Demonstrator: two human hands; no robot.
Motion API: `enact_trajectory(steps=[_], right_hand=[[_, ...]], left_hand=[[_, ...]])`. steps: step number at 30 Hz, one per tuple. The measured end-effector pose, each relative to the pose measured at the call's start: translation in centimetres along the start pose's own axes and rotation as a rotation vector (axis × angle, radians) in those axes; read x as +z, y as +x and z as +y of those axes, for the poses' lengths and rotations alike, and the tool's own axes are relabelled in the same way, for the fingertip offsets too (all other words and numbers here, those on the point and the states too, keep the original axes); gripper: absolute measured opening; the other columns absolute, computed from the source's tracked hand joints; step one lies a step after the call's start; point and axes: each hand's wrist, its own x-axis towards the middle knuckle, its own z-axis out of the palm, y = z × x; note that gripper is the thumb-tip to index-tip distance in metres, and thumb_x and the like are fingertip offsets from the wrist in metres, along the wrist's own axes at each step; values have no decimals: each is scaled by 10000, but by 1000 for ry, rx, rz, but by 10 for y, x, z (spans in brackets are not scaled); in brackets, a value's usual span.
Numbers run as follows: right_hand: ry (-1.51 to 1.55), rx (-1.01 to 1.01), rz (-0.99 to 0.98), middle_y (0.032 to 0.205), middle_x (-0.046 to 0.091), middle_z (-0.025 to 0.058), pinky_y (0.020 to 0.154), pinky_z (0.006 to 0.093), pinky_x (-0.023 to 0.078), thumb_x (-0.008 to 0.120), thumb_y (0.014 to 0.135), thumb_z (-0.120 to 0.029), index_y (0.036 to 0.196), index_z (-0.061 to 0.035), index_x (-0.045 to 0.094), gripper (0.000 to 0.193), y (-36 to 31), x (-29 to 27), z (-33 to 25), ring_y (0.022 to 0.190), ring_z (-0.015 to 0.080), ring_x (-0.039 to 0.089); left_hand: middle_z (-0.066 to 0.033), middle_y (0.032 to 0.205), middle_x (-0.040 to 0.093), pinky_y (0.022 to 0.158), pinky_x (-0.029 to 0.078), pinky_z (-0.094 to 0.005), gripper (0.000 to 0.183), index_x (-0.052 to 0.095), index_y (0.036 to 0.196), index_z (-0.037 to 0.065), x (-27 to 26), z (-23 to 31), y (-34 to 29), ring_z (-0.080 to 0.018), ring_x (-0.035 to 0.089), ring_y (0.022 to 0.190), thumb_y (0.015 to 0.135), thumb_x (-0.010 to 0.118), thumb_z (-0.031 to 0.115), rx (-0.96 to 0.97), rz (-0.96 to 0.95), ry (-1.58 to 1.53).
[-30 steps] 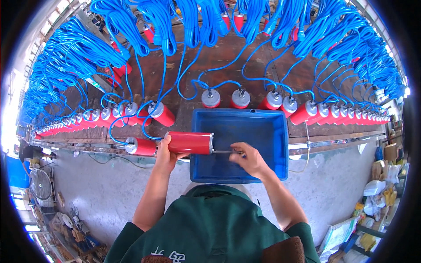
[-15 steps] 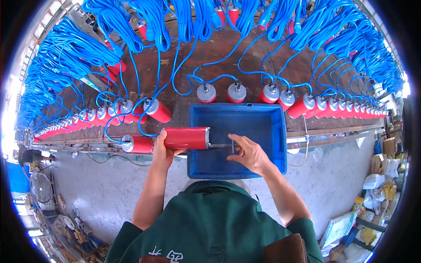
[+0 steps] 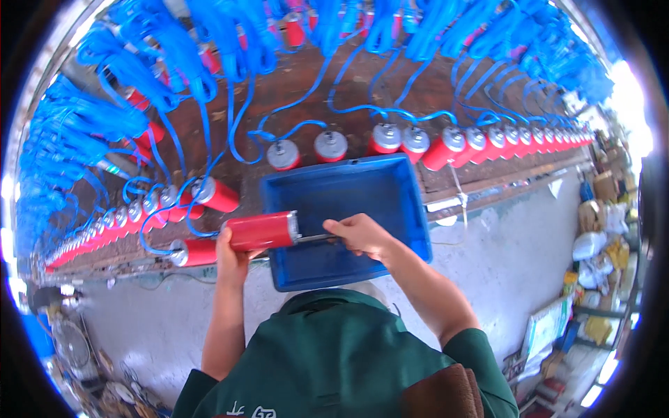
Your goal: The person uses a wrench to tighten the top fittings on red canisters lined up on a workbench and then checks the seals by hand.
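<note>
My left hand [image 3: 232, 256] is wrapped round a red cylinder [image 3: 261, 231] with a silver end, holding it sideways over the left edge of the blue plastic bin [image 3: 346, 264]. My right hand [image 3: 362, 235] is closed on the handle of a T-handle wrench, its thin metal shaft [image 3: 317, 238] running to the cylinder's silver end. Fingers hide the crossbar, and I cannot tell what the tip engages. Just left of my left hand lies another red cylinder [image 3: 195, 252] with a silver cap and blue cable; whether the two are joined is hidden.
Red cylinders with silver caps [image 3: 331, 146] line the front of the brown workbench [image 3: 296, 115] on both sides. Blue cables run back from them to coiled bundles [image 3: 240, 35]. A fan [image 3: 71, 343] stands far left; bags and boxes [image 3: 592, 244] are stacked along the right.
My right hand's fingers, spread round the wrench's crossbar before, are now closed over it and the hand has turned. The whole view has shifted and tilted. My left hand keeps its hold on the cylinder.
</note>
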Motion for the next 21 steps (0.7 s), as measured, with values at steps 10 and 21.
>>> enact_trajectory(steps=[10, 21], right_hand=[[-182, -468, 1148, 1016, 757, 177, 851, 398, 590, 745, 961, -159, 1102, -32, 741, 190, 23, -191, 109, 944, 321, 753], [-571, -91, 1218, 1096, 737, 194, 881, 538, 569, 672, 957, -199, 1256, -118, 561, 329, 115, -307, 183, 989, 444, 691]], left_hand=[[-172, 1333, 710, 949, 634, -493, 632, 551, 1408, 102, -6, -7, -4, -344, 708, 1228, 1030, 570, 609, 5, 88, -12], [-149, 1391, 683, 1008, 611, -529, 674, 560, 1421, 109, -23, -14, 5, -352, 680, 1278, 1019, 588, 650, -58, 111, -73]])
